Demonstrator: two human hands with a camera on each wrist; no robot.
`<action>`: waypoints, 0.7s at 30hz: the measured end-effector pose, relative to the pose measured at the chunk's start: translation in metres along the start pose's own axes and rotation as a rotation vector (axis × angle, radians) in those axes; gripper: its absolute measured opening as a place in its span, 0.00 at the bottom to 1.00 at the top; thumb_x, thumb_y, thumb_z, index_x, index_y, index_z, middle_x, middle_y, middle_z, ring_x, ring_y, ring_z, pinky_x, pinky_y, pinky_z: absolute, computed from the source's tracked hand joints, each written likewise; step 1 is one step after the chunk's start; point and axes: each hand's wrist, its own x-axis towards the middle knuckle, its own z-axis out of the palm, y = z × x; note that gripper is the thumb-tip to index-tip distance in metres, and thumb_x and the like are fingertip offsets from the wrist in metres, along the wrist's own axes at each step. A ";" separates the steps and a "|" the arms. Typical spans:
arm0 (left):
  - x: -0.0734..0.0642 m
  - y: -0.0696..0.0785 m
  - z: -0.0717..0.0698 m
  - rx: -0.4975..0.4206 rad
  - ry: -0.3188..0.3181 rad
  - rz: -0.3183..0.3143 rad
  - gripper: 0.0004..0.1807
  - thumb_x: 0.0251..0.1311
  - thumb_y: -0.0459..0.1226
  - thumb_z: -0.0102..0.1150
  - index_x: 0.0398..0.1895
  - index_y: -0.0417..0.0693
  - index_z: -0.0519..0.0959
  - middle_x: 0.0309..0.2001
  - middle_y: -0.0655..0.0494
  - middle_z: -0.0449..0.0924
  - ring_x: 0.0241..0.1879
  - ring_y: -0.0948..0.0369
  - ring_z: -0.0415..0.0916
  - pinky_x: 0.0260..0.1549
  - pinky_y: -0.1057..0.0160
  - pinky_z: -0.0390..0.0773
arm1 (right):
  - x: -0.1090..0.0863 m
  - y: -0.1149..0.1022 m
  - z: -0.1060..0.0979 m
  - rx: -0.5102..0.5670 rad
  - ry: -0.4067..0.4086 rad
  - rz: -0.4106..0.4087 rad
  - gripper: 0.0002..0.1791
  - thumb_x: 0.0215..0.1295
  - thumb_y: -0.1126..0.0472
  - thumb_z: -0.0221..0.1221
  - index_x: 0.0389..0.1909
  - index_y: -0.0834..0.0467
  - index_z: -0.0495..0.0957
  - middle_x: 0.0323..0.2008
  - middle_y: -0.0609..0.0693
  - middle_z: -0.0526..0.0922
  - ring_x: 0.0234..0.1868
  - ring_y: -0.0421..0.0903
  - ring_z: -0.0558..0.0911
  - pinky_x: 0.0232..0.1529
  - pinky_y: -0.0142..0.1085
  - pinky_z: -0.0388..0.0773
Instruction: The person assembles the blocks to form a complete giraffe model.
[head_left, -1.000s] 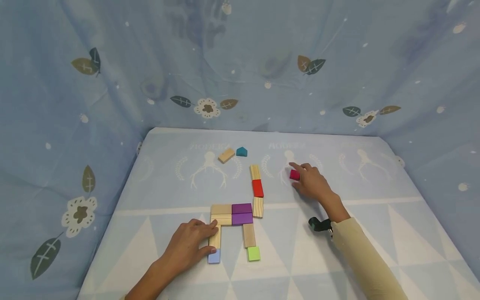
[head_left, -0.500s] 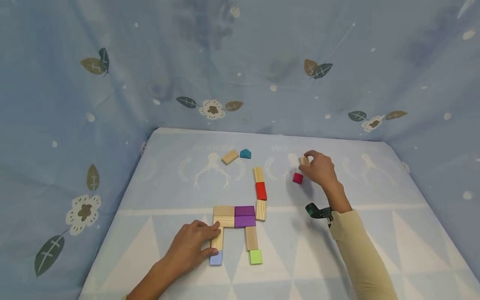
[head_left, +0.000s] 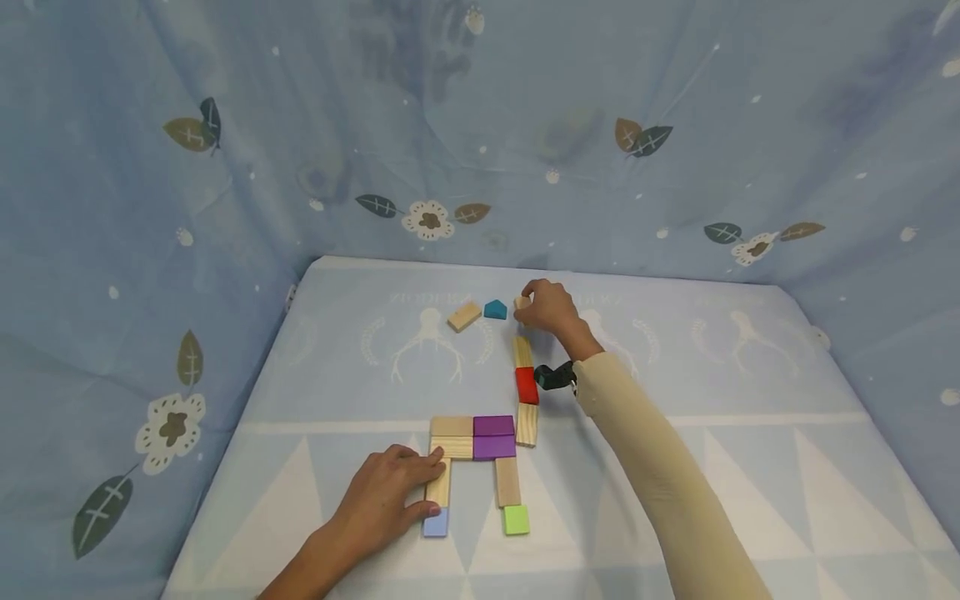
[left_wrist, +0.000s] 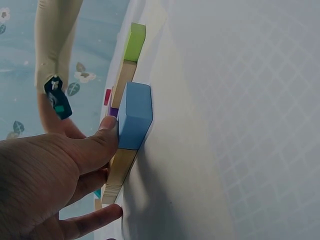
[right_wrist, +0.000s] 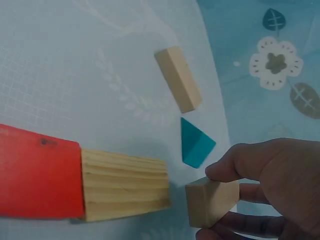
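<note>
My right hand [head_left: 553, 308] pinches a small plain wooden block [right_wrist: 198, 204] between thumb and fingers, just beyond the far end of a column of blocks. That column has a striped wooden block [right_wrist: 125, 185] at its top, then a red block [head_left: 527, 386], then another striped wooden block [head_left: 527, 425]. My left hand [head_left: 386, 496] rests at the left side of the arrangement, thumb against the light blue block [left_wrist: 135, 115] and fingers by the wooden blocks above it. Two purple blocks [head_left: 493, 447] join the top of two legs; a green block [head_left: 516, 520] ends the right leg.
A loose plain wooden block [head_left: 464, 317] and a teal pointed block [head_left: 495, 309] lie near the table's far edge, left of my right hand. Patterned blue cloth [head_left: 480, 125] rises behind the table and at both sides.
My right hand moved off the crimson cube, picked up the small wooden block beyond it, and carried it left to above the column. The sleeve now covers the cube's spot. My left hand stays put.
</note>
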 end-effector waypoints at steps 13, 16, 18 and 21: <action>0.000 0.000 0.000 0.013 -0.001 -0.003 0.28 0.44 0.49 0.76 0.52 0.50 0.85 0.59 0.59 0.78 0.50 0.56 0.76 0.46 0.50 0.74 | 0.005 -0.004 0.021 0.012 -0.008 0.054 0.26 0.60 0.54 0.65 0.56 0.63 0.76 0.47 0.58 0.79 0.44 0.52 0.77 0.46 0.45 0.79; 0.001 0.001 0.001 0.018 -0.006 -0.009 0.29 0.45 0.49 0.76 0.52 0.51 0.85 0.59 0.59 0.78 0.50 0.56 0.76 0.47 0.50 0.74 | 0.004 -0.005 0.021 0.006 -0.021 0.052 0.27 0.60 0.54 0.65 0.56 0.64 0.76 0.47 0.59 0.79 0.44 0.52 0.77 0.46 0.45 0.79; 0.001 0.001 0.001 0.018 -0.005 -0.010 0.29 0.45 0.49 0.76 0.52 0.51 0.85 0.59 0.59 0.78 0.50 0.56 0.76 0.47 0.50 0.73 | 0.003 -0.005 0.020 0.002 -0.032 0.051 0.27 0.59 0.54 0.66 0.56 0.64 0.76 0.47 0.59 0.79 0.44 0.52 0.77 0.46 0.46 0.78; 0.001 0.001 0.001 0.015 0.001 -0.009 0.28 0.44 0.48 0.76 0.52 0.50 0.85 0.59 0.59 0.78 0.50 0.56 0.76 0.46 0.50 0.73 | 0.001 -0.006 0.020 -0.008 -0.060 0.053 0.28 0.59 0.54 0.66 0.56 0.64 0.75 0.47 0.59 0.79 0.44 0.53 0.77 0.46 0.46 0.78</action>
